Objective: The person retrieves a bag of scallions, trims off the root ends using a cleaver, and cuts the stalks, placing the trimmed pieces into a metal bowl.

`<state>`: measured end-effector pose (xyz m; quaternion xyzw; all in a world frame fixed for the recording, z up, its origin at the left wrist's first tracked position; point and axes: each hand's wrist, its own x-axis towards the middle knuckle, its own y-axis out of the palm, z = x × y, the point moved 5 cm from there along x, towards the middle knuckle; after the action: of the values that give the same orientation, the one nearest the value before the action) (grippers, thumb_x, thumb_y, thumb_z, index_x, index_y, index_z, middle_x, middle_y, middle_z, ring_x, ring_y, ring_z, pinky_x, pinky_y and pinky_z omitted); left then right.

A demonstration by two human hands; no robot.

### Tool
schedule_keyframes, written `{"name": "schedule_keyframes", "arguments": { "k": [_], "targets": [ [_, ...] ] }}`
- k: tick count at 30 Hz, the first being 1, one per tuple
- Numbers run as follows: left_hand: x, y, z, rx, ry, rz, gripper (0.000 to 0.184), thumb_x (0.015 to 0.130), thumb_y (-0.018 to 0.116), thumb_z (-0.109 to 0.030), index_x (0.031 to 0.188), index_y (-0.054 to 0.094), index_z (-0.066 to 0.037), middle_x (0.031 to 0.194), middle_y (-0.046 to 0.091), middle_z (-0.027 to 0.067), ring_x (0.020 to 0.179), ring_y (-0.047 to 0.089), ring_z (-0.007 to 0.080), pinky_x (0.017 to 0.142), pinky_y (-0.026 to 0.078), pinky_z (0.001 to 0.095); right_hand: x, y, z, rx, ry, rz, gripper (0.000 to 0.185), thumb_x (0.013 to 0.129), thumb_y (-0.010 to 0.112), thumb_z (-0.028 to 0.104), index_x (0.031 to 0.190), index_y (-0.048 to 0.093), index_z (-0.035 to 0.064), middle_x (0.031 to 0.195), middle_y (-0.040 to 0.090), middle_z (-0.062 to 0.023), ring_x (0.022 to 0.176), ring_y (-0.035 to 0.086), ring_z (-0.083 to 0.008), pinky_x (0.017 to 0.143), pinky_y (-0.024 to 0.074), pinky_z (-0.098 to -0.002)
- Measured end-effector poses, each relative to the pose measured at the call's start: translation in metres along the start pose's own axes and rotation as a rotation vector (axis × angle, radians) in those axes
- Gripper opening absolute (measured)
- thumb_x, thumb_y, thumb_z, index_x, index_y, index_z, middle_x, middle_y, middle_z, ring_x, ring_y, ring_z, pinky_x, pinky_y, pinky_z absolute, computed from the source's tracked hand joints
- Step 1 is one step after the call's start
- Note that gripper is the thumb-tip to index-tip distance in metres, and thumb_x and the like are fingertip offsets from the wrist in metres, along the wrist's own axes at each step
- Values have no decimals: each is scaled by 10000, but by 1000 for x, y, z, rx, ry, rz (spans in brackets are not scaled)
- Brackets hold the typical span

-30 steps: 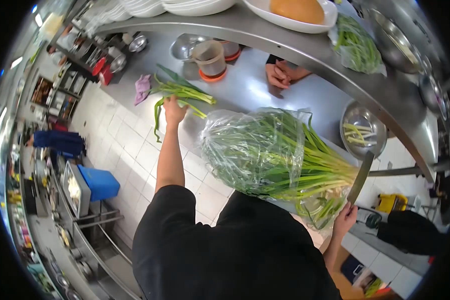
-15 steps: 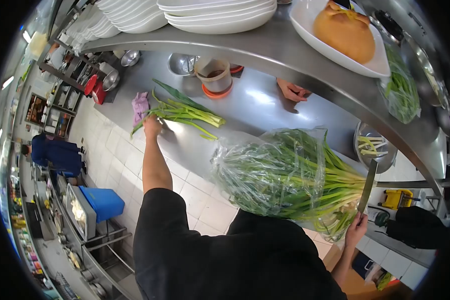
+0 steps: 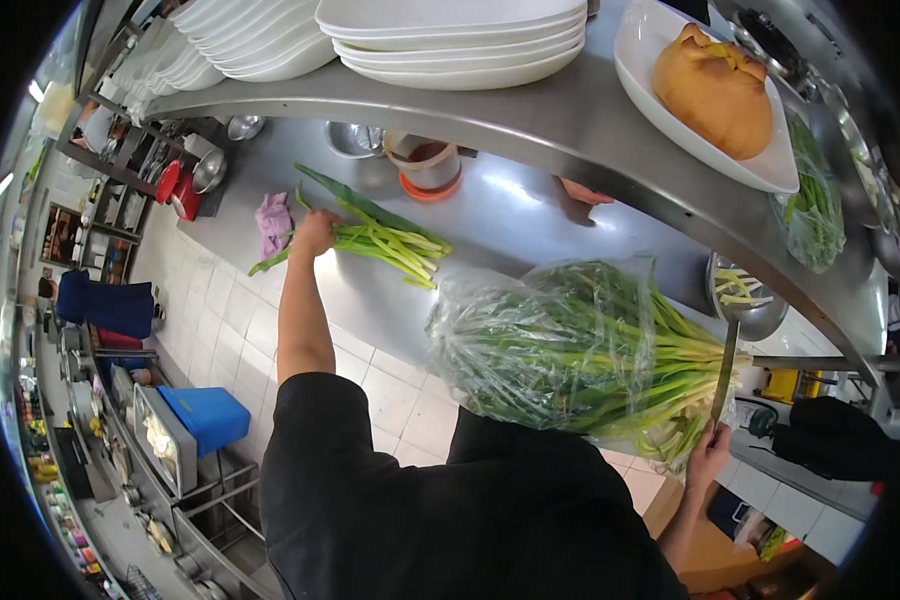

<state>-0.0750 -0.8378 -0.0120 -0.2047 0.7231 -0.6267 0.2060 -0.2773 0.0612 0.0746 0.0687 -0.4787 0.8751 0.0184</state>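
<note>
My right hand (image 3: 708, 455) is closed on the handle of a knife (image 3: 727, 375). The blade stands upright beside the pale root ends of a large bunch of green onions (image 3: 610, 350), most of it inside a clear plastic bag (image 3: 460, 320). At the far left of the steel counter, my left hand (image 3: 316, 232) is closed around the leafy part of several loose green onions (image 3: 395, 245), whose pale ends point right. Close beside that hand lies a crumpled pink cloth (image 3: 273, 222).
A steel shelf (image 3: 490, 120) with stacked white plates (image 3: 460, 45) overhangs the counter. A metal bowl (image 3: 770, 315) with cut pale stalks stands at the right. A brown-stained container (image 3: 425, 160) is at the back. Another person's hand (image 3: 585, 193) shows under the shelf.
My left hand has moved up and right, further over the loose green onions, and their stalks have shifted closer together. My right hand and the knife are slightly lower; my view has shifted a little.
</note>
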Motion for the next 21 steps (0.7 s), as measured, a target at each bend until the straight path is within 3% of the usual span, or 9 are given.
{"name": "schedule_keyframes", "arguments": {
  "k": [13, 18, 21],
  "targets": [
    [-3, -20, -16, 60, -63, 142, 283, 898, 570, -141, 1085, 781, -116, 1111, 729, 182, 1071, 671, 402, 947, 548, 503, 2, 14, 13, 42, -74, -38, 268, 1049, 609, 238, 951, 579, -10, 646, 430, -131, 576, 371, -201, 534, 370, -396],
    [-2, -15, -32, 147, 39, 109, 216, 886, 566, -172, 939, 737, -52, 999, 718, 221, 947, 684, 431, 858, 552, 528, 5, 18, 18, 38, -76, -57, 267, 1053, 605, 247, 962, 580, -2, 637, 444, -150, 562, 369, -227, 526, 365, -407],
    [-1, -11, -40, 251, 3, 137, 230, 888, 583, -194, 977, 757, -71, 1056, 715, 178, 979, 685, 398, 871, 561, 511, 6, 20, 16, 44, -61, -50, 269, 1053, 605, 249, 967, 578, -4, 640, 459, -157, 562, 370, -231, 526, 365, -409]
  ]
}}
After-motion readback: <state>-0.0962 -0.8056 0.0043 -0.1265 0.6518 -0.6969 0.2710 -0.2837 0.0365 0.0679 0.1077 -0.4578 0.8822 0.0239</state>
